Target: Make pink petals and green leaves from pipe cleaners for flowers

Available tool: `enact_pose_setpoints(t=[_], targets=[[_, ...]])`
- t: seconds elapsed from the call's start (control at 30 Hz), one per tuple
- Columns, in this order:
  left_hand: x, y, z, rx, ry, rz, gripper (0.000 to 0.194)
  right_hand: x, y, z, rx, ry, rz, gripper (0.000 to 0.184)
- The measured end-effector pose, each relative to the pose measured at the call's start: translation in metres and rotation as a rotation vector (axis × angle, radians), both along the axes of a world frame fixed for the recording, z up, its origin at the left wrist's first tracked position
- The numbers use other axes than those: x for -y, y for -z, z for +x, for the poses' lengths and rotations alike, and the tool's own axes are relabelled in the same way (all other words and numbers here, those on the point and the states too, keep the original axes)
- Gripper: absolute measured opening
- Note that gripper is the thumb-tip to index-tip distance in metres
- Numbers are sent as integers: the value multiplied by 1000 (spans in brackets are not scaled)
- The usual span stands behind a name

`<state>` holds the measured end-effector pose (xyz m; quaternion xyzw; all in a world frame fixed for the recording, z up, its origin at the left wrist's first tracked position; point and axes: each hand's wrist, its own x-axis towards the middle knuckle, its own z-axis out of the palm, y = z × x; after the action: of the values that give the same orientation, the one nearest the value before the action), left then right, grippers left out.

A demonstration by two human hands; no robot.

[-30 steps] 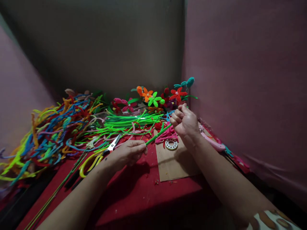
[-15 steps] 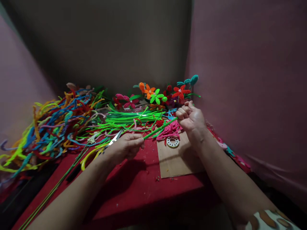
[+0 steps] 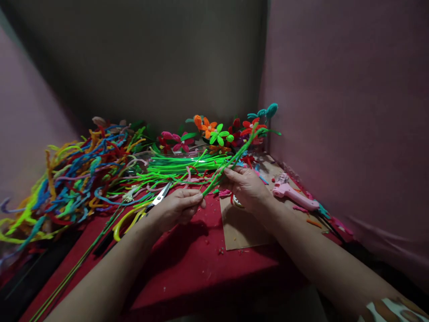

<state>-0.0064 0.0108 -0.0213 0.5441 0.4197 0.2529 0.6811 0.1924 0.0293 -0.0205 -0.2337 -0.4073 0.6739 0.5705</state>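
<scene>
Green pipe cleaners (image 3: 241, 150) run slantwise between my hands, their free ends reaching up and to the right. My left hand (image 3: 186, 203) pinches their lower end between thumb and fingers. Farther along, my right hand (image 3: 246, 182) is closed on the same stems, thumb on top. Below the right hand lies a piece of cardboard (image 3: 239, 228), and a white ring with holes (image 3: 236, 201) is partly covered by that hand. Beside my left wrist rest yellow-handled scissors (image 3: 132, 219) with their blades apart.
A tangled heap of coloured pipe cleaners (image 3: 77, 179) fills the left side of the red table (image 3: 187, 277). Bright green pipe cleaners (image 3: 181, 165) lie behind my hands. Pipe-cleaner flowers (image 3: 217, 134) stand at the back. A pink glue gun (image 3: 295, 194) lies at the right.
My right hand has come down and left along the green pipe cleaners, leaving their upper ends free. The glue gun now shows. My left hand has hardly moved.
</scene>
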Motion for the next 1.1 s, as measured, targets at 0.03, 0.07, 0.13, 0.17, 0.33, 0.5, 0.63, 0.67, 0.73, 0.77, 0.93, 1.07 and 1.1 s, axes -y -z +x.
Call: enact_pose_setpoints(t=[0.03, 0.07, 0.13, 0.17, 0.33, 0.5, 0.63, 0.67, 0.73, 0.77, 0.93, 1.07, 1.1], targets=[[1, -2, 1, -27, 27, 42, 27, -1, 0, 0, 12, -3, -5, 17], [3, -4, 1, -55, 63, 88, 29, -1, 1, -1, 25, -10, -13, 18], [5, -8, 4, -93, 113, 175, 31, -1, 3, -2, 51, -29, -31, 20], [6, -9, 5, -95, 107, 210, 31, -1, 4, -2, 60, -39, -39, 21], [4, -5, 15, 36, -100, 261, 26, 7, 8, -13, 92, -68, -51, 22], [5, 0, 21, -4, -203, 298, 17, 12, 11, -24, 104, -98, -53, 21], [7, -3, 20, -20, -254, 365, 16, 11, 16, -25, 124, -102, -66, 22], [7, -4, 19, 6, -279, 381, 15, 11, 17, -24, 127, -114, -70, 21], [7, -4, 18, 82, -331, 415, 12, 10, 18, -22, 122, -153, -82, 21], [7, -5, 18, 120, -348, 431, 10, 9, 19, -21, 116, -173, -89, 23], [9, -10, 18, 336, -390, 401, 11, 8, 18, -19, 66, -158, -118, 25], [9, -24, 10, 589, -530, 351, 14, 7, 15, -17, -29, -42, -109, 25], [9, -28, 6, 633, -529, 334, 11, 6, 14, -17, -51, -24, -107, 22]])
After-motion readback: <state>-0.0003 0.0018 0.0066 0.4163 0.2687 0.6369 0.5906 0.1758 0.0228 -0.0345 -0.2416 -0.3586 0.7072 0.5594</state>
